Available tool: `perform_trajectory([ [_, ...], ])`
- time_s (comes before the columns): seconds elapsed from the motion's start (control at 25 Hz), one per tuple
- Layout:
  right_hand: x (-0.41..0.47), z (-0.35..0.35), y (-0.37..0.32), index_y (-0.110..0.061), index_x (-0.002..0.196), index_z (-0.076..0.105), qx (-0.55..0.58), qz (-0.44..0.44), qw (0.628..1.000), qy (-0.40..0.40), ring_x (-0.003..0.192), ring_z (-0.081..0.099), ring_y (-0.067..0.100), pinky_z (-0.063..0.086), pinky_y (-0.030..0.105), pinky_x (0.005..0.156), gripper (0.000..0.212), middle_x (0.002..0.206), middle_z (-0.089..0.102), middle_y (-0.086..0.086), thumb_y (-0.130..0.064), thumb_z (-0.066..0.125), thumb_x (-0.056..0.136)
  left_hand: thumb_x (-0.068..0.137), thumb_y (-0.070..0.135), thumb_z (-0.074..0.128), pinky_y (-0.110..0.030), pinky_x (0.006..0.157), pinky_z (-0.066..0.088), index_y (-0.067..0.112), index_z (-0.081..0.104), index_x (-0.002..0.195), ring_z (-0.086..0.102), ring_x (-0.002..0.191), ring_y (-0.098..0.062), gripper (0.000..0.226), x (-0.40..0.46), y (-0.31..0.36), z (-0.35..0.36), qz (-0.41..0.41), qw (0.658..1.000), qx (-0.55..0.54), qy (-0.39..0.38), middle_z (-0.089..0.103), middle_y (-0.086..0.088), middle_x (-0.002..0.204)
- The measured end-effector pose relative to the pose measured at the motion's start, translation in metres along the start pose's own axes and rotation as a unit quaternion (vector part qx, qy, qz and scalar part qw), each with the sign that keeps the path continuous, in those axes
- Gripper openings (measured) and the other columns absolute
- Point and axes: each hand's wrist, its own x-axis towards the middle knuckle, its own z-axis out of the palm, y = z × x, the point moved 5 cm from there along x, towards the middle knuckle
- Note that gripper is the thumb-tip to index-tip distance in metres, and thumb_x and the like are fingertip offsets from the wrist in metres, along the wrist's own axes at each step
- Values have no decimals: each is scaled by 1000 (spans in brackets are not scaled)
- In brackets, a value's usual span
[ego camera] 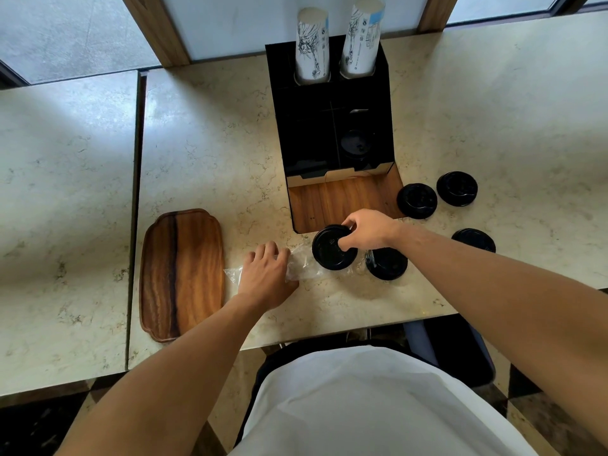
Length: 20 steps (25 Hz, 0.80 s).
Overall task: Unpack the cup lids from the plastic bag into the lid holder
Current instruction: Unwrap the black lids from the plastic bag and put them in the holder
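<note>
Plastic bag (304,265), left-to-right, under left hand (266,274); lid (332,250) in right hand (368,229)

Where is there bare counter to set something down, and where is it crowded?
Free: the counter between tray and holder, behind the left hand; the slab left of the tray; the counter right of the lids. The tray itself is bare. Crowded: in front of the holder, around bag, right hand and those lids.

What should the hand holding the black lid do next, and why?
Probably lift it into the lid holder's right slot. The right hand grips the lid beside the plastic bag, the left hand presses the bag down, and another lid already sits there.
</note>
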Motion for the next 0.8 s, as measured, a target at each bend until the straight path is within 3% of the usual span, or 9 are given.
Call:
perform_trajectory([
  [0.12,4,-7,5,-17,102,77,114,22,992,39,95,66,15,47,27,73,24,99,74,0,-31,76,82,80,60,65,-43,98,44,19,51,135,50,110,-29,70,0,-2,-3,-4,1000,-11,4,53,-8,122],
  [0.24,12,-18,8,-15,100,77,261,42,960,88,86,67,16,56,30,78,19,98,76,4,-28,77,86,81,60,64,-44,101,43,19,48,138,49,113,-29,72,3,-5,-6,-12,1000,-13,-8,51,-8,124],
  [0.32,19,-26,8,-9,107,74,375,56,917,122,86,69,18,60,34,86,23,102,76,12,-23,76,88,82,60,64,-44,102,42,19,46,139,49,114,-29,73,6,-7,-7,-14,1000,-13,-15,51,-9,125],
  [0.44,28,-38,7,-5,113,70,504,63,849,142,90,71,23,57,32,81,29,107,72,16,-19,76,89,83,59,63,-43,102,42,18,46,140,48,115,-29,72,10,-9,-10,-14,1000,-13,-19,51,-9,125],
  [0.8,57,-88,15,-8,121,61,696,57,697,162,113,66,29,64,38,82,41,126,63,17,-13,80,85,84,56,63,-46,105,39,18,45,140,44,122,-31,70,34,-21,-20,-31,999,-22,-31,48,-11,130],
])
